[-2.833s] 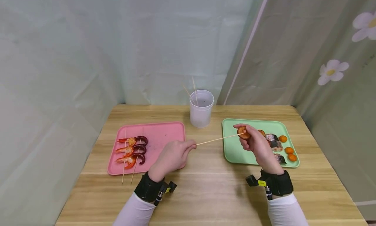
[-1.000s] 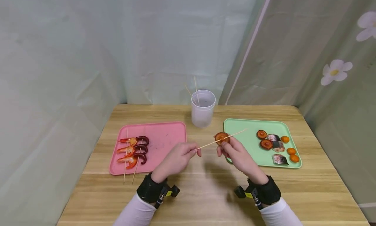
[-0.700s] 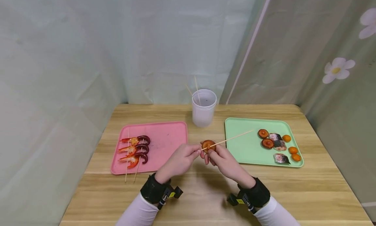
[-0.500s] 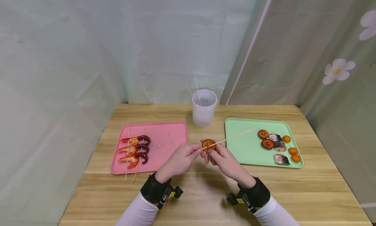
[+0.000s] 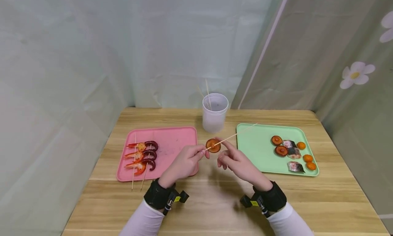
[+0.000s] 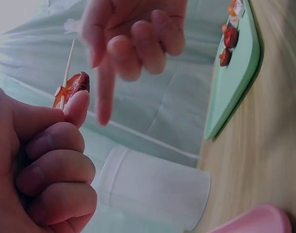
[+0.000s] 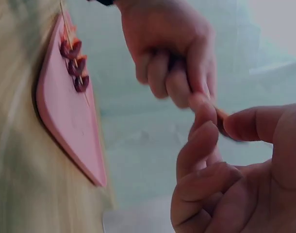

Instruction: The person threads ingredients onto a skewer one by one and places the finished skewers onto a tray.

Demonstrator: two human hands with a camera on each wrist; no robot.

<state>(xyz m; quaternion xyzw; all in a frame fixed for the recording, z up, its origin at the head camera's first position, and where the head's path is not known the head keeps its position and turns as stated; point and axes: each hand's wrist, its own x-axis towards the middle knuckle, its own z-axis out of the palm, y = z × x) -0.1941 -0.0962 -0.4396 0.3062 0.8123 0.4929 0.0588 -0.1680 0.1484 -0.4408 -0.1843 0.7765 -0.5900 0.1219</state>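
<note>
Pink tray [image 5: 176, 144]: left of the frame, bearing three shrimps [image 5: 137, 156] and three dark curled pieces [image 5: 149, 155] on thin sticks [image 5: 132, 185] that jut past its lower edge.
Left hand [image 5: 183, 162]: below centre, reaching in from the lower left, thumb and forefinger pinching the near end of a skewer [image 5: 234, 134], other fingers curled in.
Mushroom [image 5: 212, 141]: at the centre, threaded on that skewer just beyond the left fingertips; the skewer slants up to the right, its tip against the upper edge of the green tray [image 5: 255, 154].
Cup [image 5: 214, 121]: upper centre, sticks standing in it, one very faint.
Right hand [image 5: 239, 164]: right of centre, unclenched, forefinger stretched toward the mushroom, the rest loosely bent; whether the fingertip touches, I cannot tell.
Green tray's load: two more mushrooms [image 5: 281, 150], fish pieces [image 5: 295, 166], three orange balls [image 5: 308, 158].
Cut off or hidden: both sleeves [image 5: 143, 222] at the lower edge; in the right wrist view, fingers cover most of the mushroom.
</note>
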